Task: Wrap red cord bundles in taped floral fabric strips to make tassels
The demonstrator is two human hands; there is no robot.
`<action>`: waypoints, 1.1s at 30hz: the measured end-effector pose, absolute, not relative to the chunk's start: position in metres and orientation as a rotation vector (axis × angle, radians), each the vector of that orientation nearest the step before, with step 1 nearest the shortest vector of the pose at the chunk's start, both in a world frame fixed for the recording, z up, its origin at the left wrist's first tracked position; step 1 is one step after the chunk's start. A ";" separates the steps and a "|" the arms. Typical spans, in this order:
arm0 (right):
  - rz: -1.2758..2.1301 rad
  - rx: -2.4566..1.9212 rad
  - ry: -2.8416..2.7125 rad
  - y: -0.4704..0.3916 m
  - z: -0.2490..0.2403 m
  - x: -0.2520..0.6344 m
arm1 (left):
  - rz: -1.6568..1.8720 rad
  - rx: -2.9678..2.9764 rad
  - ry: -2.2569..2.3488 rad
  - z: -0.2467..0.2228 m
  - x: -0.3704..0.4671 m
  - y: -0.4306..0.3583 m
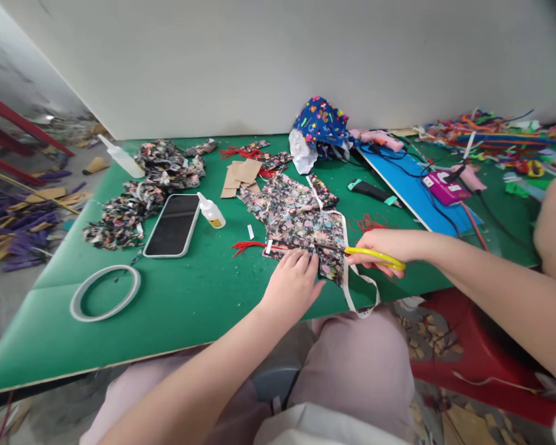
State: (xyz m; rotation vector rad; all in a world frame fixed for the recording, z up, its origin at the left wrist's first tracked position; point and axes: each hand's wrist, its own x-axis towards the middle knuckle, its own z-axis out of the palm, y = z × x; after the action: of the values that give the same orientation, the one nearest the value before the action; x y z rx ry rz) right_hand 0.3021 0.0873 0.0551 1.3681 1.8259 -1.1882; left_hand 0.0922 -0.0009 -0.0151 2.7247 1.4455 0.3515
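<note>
A piece of dark floral fabric [301, 216] with a white edge strip lies flat on the green table [189, 315]. My right hand [382, 247] is closed round the yellow handles of scissors [375, 254], whose blades reach left across the fabric. My left hand [296, 281] rests palm down with its fingers on the fabric's near part, just below the blades. Red threads [248, 246] stick out to the left of the cloth, beside a small white tag [269, 246]. A white ribbon loop [368, 296] hangs at the fabric's right, near the table edge.
A phone [173, 226], a small glue bottle [210, 211], a roll of tape [105, 293] and gathered floral cloth [134, 204] lie to the left. Behind are cardboard pieces [241, 176] and blue patterned cloth [321, 123]. A box cutter [370, 191] and a glue gun [470, 177] lie right.
</note>
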 end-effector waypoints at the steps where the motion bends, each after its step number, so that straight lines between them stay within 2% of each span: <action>1: -1.183 1.366 1.823 0.087 0.054 0.302 | 0.352 2.713 1.456 -0.016 0.093 0.000; 15: -0.639 1.182 2.090 0.084 0.071 0.283 | 0.371 2.726 1.468 -0.019 0.095 0.000; 21: -0.494 1.210 2.173 0.085 0.060 0.281 | 0.399 2.726 1.452 -0.020 0.092 -0.002; 28: -0.156 1.135 2.197 0.086 0.048 0.284 | 0.420 2.721 1.426 -0.025 0.094 0.001; 33: -0.094 1.094 2.197 0.082 0.049 0.282 | 0.522 2.745 1.408 -0.005 0.076 -0.021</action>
State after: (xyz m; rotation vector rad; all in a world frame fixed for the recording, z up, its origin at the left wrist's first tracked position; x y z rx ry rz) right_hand 0.2817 0.0822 0.0488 1.0942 2.1972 -0.0935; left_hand 0.0757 -0.0206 -0.0050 2.7454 1.4081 0.5225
